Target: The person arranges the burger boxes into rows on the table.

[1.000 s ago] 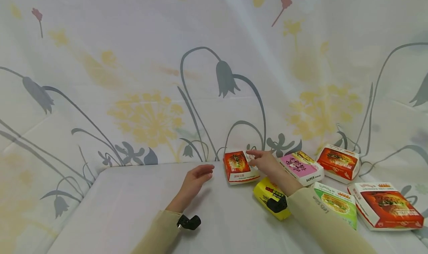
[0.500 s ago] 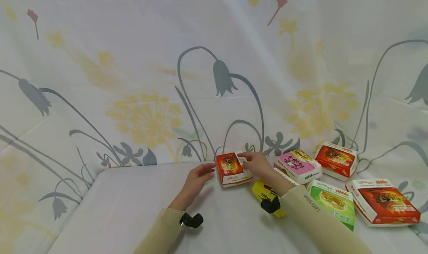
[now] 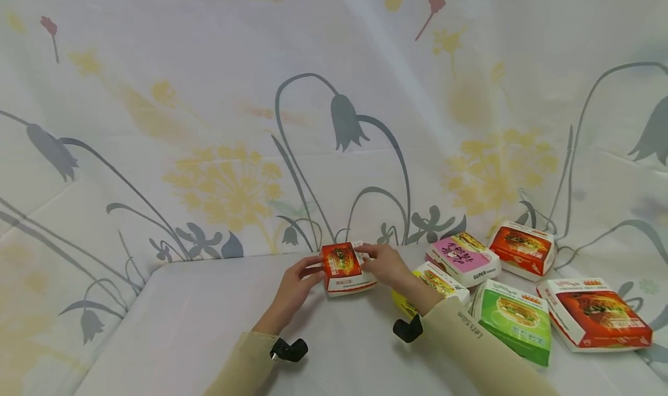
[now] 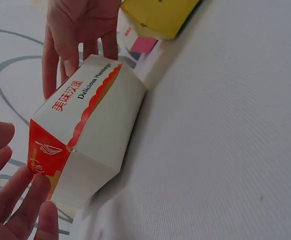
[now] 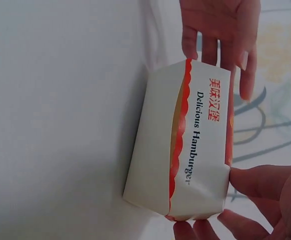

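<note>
While R hand (image 3: 386, 265) pinches the R end of the red/white burger box (image 3: 339, 271), thumb on the top edge & fingertips at the end face (R wrist view), L hand (image 3: 294, 289) is unclenched at the opposite end: a couple of fingertips touch the red end panel, other digits apart from it, no grip. Burger box sits btwn both hands on the white-covered bench (image 3: 209, 309), near the back edge, top face up w/ burger pic. Its front panel reads "Delicious Hamburger" above a scalloped red lid edge.

Just beside R wrist: yellow box (image 3: 437, 278), partly hidden by R forearm. Pink box (image 3: 464, 260) right behind yellow; small red box (image 3: 523, 248) near pink, farther R & back. Green box (image 3: 516, 320) is front-R of yellow; large red box (image 3: 597, 313) just R of green. All lie top up, w/ pics & print; most of the small lettering is too tiny to read.

Both arms in beige sleeves: L sleeve (image 3: 242, 361), R sleeve (image 3: 480, 349) w/ dark lettering. Black wrist cam (image 3: 289, 350) on L, same type on R. Floral backdrop (image 3: 224, 94) behind bench: grey bellflowers, yellow blooms, a few red buds.
</note>
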The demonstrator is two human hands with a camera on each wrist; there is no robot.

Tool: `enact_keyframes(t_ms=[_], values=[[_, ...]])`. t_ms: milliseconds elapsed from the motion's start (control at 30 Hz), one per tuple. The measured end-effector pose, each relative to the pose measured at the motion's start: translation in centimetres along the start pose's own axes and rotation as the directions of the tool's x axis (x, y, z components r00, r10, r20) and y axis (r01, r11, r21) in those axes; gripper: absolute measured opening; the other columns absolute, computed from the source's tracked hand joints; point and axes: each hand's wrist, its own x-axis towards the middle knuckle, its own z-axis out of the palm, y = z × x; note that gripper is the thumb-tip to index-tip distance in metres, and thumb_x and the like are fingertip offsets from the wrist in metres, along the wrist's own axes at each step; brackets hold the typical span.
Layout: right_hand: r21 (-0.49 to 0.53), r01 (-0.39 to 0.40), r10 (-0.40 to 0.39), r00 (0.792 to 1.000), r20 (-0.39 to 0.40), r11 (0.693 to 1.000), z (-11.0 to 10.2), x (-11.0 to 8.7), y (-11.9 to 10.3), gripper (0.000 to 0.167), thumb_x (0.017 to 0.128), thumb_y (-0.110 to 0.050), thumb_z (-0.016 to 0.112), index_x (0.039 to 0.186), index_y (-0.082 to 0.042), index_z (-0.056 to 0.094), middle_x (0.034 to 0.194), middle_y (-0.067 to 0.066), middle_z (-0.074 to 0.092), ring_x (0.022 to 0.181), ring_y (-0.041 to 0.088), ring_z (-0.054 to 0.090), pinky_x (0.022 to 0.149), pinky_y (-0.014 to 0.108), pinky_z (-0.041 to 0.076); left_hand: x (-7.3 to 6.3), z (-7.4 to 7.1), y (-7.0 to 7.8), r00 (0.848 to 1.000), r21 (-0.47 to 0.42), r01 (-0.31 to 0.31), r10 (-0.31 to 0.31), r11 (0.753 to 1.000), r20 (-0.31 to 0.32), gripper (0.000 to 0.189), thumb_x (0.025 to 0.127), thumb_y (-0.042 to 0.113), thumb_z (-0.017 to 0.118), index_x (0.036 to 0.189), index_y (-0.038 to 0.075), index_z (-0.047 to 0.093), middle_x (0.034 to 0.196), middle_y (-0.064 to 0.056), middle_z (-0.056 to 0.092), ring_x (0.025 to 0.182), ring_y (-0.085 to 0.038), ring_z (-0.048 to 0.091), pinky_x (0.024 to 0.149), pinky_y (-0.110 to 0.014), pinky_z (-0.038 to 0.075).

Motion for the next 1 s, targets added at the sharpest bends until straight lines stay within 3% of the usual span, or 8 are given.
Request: enact_keyframes(t_ms=[467, 767, 1000], values=[[-0.043, 0.055, -0.054, 0.998, 0.027, 0.998, 3.7, -0.6, -1.4, 0.038, 0.092, -0.015, 0.069, 0.13, -0.017, 0.068, 0.146, 0.008, 0.052, 0.135, 0.038, 0.044, 0.105, 0.058, 0.039, -1.6, -2.8, -0.8, 0.997, 0.154, -0.012, 0.024, 0.988, -0.078, 0.042, 0.095, 0.022, 0.068, 0.135, 0.014, 0.06, 0.135, -0.009, 0.055, 0.123, -0.031, 0.053, 0.085, -0.042, 0.054], [0.051, 0.154, -0.157, 0.986, 0.054, 0.987, 5.7, -1.0, -2.0, 0.035, 0.094, -0.017, 0.068, 0.129, -0.014, 0.068, 0.15, 0.007, 0.048, 0.141, 0.037, 0.037, 0.111, 0.061, 0.029, -1.7, -4.0, -1.2, 0.984, 0.208, 0.017, 0.02, 0.978, -0.177, 0.042, 0.094, 0.021, 0.069, 0.134, 0.012, 0.061, 0.132, -0.012, 0.052, 0.122, -0.033, 0.051, 0.097, -0.05, 0.047], [0.134, 0.173, -0.182, 0.981, 0.061, 0.976, 6.8, -0.9, -2.2, 0.035, 0.095, -0.016, 0.067, 0.13, -0.012, 0.068, 0.15, 0.004, 0.048, 0.142, 0.035, 0.036, 0.112, 0.06, 0.027, -1.8, -4.7, -1.3, 0.98, 0.217, 0.047, -0.002, 0.975, -0.201, 0.045, 0.094, 0.021, 0.069, 0.137, 0.011, 0.059, 0.141, -0.016, 0.042, 0.129, -0.037, 0.043, 0.104, -0.055, 0.041]])
